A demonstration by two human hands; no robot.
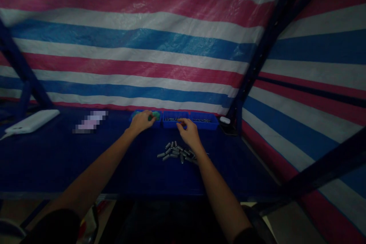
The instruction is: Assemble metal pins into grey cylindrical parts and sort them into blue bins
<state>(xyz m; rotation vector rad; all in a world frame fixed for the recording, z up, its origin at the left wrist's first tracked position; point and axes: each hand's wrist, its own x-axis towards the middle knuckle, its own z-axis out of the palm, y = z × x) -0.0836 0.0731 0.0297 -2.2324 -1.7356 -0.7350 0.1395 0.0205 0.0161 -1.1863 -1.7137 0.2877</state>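
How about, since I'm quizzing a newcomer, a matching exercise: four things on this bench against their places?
1 left hand
2 right hand
3 grey cylinders
4 white slab

A far left of the bench
B heaped mid-bench
C at the middle blue tray
D at the left blue tray

Pairs: 1-D, 2-C, 3-B, 4-A.

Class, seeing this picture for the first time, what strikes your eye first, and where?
The pink, white and blue striped tarp fills the background. On the blue table, the left hand reaches the leftmost of three blue trays, the right hand the middle one. Small grey cylinders lie heaped near the right wrist.
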